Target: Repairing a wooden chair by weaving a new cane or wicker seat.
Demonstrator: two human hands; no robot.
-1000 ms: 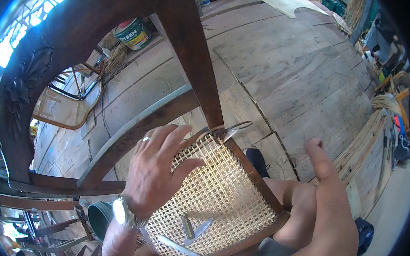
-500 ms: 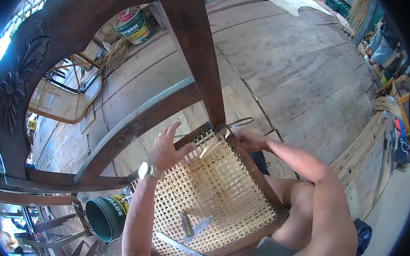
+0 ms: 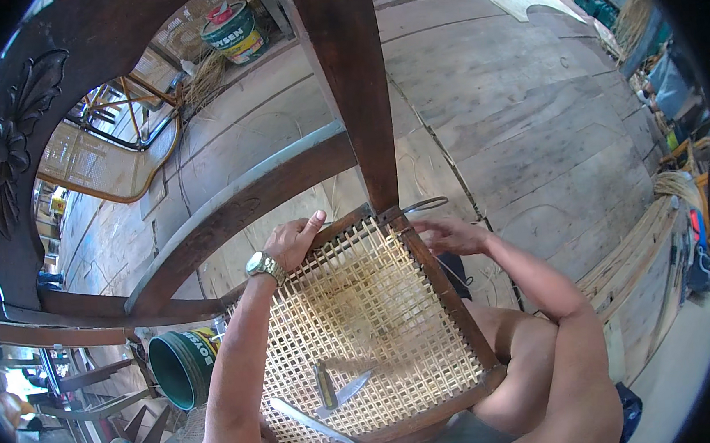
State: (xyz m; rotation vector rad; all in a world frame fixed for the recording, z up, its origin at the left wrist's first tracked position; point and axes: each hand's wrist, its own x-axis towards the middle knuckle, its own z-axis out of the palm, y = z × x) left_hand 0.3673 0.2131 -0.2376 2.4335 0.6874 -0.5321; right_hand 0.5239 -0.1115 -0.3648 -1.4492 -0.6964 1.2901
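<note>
A chair's caned seat point(image 3: 355, 337), an open square weave in a dark wooden frame, lies across my lap. My left hand point(image 3: 292, 242), with a watch at the wrist, curls over the far rail; its thumb points up and its other fingers are mostly hidden. Beyond the far right corner, my right hand point(image 3: 451, 237) has its fingers loosely apart near the side rail, partly behind it. I see nothing held in it. Near my body, a knife point(image 3: 352, 390) with a dark and yellowish handle rests on the weave, beside a long pale pointed strip or blade point(image 3: 313, 422).
The chair's carved dark backrest point(image 3: 17, 154) and upright post point(image 3: 354, 90) rise at the far left. A green bucket point(image 3: 180, 369) lies tipped beside my left arm. A cane-seated chair point(image 3: 112, 168) and a paint pail point(image 3: 235, 36) stand farther off on the board floor point(image 3: 522, 144).
My left hand has moved from above the weave to the far rail. The right hand's fingers have loosened. A pale strip raised near the far corner no longer stands out.
</note>
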